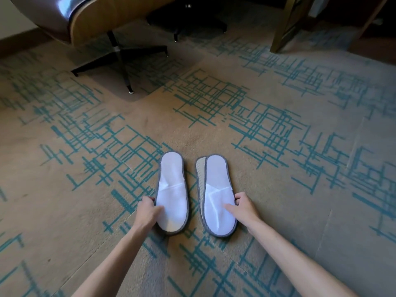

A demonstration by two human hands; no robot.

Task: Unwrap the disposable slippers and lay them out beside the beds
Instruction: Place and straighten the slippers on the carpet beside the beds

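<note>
Two white disposable slippers with grey edging lie side by side on the carpet, toes toward me. My left hand [147, 210] pinches the outer edge of the left slipper [172, 185], thumb on top and fingers curled under its rim. My right hand [243, 205] pinches the outer edge of the right slipper [217, 189] the same way. The right slipper is tilted, and a strip of its ribbed sole shows along its inner side. No wrapper is in view.
A lounge chair [85, 20] with a wooden shell stands on a black star base [122, 58] at the back left. A dark footstool base [188, 20] sits behind it. A wooden furniture leg [285, 26] stands at the back right. Patterned carpet [278, 129] surrounds the slippers.
</note>
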